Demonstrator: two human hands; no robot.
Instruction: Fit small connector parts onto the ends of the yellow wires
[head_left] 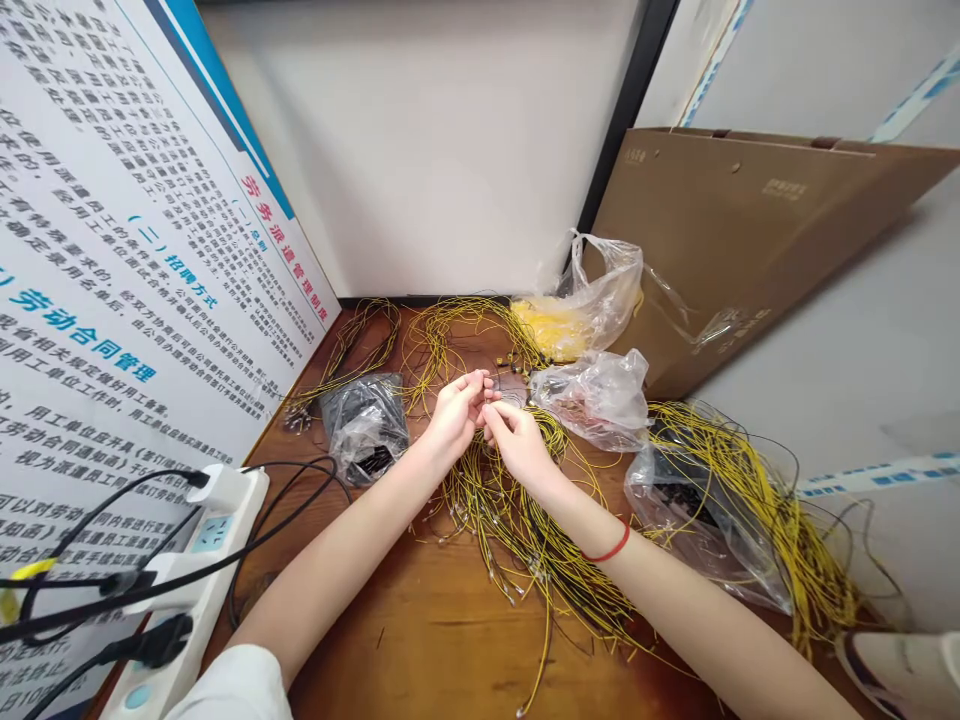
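Note:
My left hand point(459, 412) and my right hand point(516, 436) meet over the middle of the wooden table, fingertips pinched close together. Both look closed on something thin, perhaps a wire end, too small to make out. Beneath them spreads a big bundle of yellow and black wires point(555, 560), with small pale tips at many ends. More yellow wires point(442, 335) lie looped just beyond my hands. Some small dark and yellow pieces point(517, 362) are scattered behind my fingertips.
Plastic bags stand around: one with yellow pieces point(559, 325), one with reddish contents point(592, 400), one with black pieces point(367, 430). Another wire bundle point(772, 510) lies right, by a bag point(697, 520). A power strip point(202, 590) with black cables sits left; a cardboard sheet point(735, 230) leans right.

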